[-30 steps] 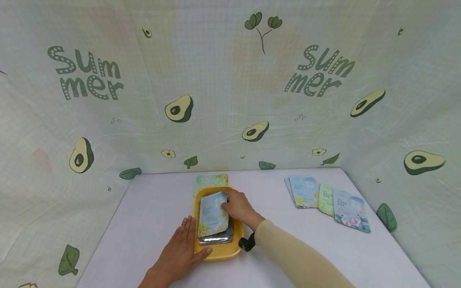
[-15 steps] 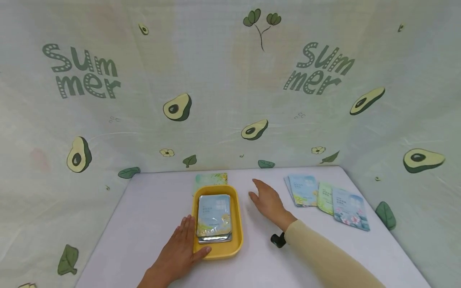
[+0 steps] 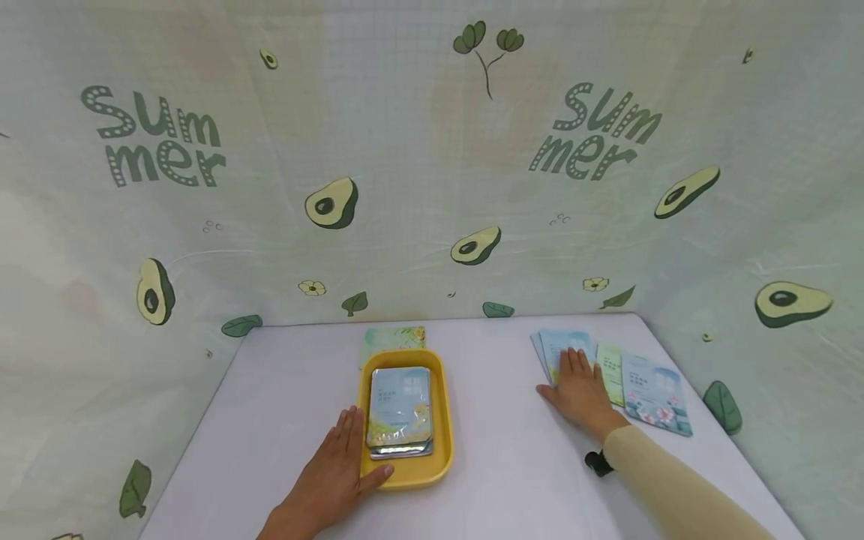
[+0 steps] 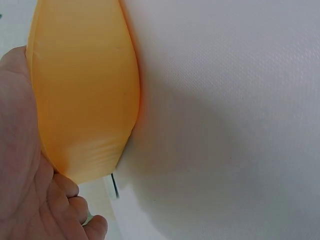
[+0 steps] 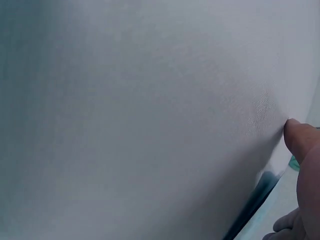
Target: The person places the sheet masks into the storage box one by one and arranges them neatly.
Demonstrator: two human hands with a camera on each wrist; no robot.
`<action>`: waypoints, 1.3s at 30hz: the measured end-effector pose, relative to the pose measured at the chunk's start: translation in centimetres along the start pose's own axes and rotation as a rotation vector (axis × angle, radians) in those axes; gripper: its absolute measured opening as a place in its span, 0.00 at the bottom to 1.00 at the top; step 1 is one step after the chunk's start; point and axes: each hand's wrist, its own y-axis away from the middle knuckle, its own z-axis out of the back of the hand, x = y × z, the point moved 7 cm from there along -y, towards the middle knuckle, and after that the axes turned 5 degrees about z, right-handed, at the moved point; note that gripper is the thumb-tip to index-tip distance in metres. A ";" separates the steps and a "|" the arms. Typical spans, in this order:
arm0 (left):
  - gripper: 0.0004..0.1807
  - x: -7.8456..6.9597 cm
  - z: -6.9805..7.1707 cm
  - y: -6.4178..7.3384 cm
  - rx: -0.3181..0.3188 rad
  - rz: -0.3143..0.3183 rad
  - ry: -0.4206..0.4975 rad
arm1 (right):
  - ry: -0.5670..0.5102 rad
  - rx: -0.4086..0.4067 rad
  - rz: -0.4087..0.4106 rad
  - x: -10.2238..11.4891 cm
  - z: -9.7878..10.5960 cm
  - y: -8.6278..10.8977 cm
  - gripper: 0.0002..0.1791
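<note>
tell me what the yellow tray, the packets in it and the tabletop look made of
Yellow tray: probably moulded plastic, smooth with a soft sheen; even color and rounded corners suggest it.
Packets: likely printed foil or plastic film, glossy, given the highlights and silvery lower edge.
Tabletop: white, fairly matte; its fine weave suggests cloth or textured vinyl.

In the lower middle of the head view we see a yellow tray (image 3: 413, 471), sitting flat, corners rounded, its long sides running up the frame. Inside it we find a neat packet stack (image 3: 400, 405), its top packet pale blue with yellow print, silvery edges below. Right of centre, we see overlapping light-blue packets (image 3: 565, 340), lying flat, partly hidden.
</note>
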 end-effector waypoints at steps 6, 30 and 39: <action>0.60 0.1 -0.1 -0.1 0.001 -0.004 0.005 | -0.025 0.089 0.002 0.2 -1.4 0.7 0.48; 0.60 0.3 -0.1 0.1 -0.003 -0.001 -0.001 | -0.143 0.163 0.128 12.0 -3.7 4.4 0.41; 0.60 0.0 -0.1 0.1 0.000 -0.004 0.012 | -0.086 0.099 0.224 13.2 -2.2 4.5 0.40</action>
